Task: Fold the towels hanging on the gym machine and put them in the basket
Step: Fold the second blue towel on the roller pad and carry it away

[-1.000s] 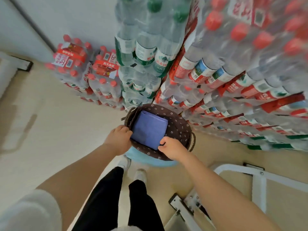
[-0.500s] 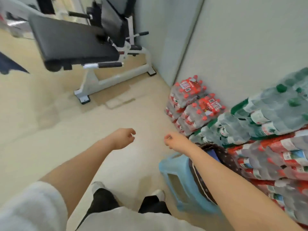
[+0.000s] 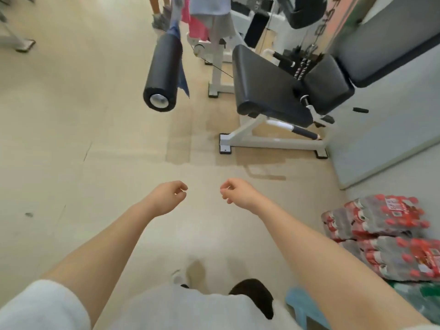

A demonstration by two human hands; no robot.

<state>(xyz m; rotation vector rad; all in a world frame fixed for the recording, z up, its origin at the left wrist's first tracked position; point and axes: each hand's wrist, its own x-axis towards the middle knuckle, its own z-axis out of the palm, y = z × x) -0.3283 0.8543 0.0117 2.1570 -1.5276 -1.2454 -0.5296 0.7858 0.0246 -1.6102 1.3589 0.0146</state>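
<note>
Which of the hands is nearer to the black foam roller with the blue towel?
Left. The left hand is almost straight below the black foam roller; the right hand is below it and farther right. Neither touches it.

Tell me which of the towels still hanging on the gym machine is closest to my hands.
The blue towel, draped beside the black foam roller. The pink towel and the pale one hang farther back along the machine.

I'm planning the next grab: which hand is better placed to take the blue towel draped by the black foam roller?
Left, probably. The blue towel hangs beside the black foam roller, up and left of centre, nearer the empty left hand than the empty right hand.
</note>
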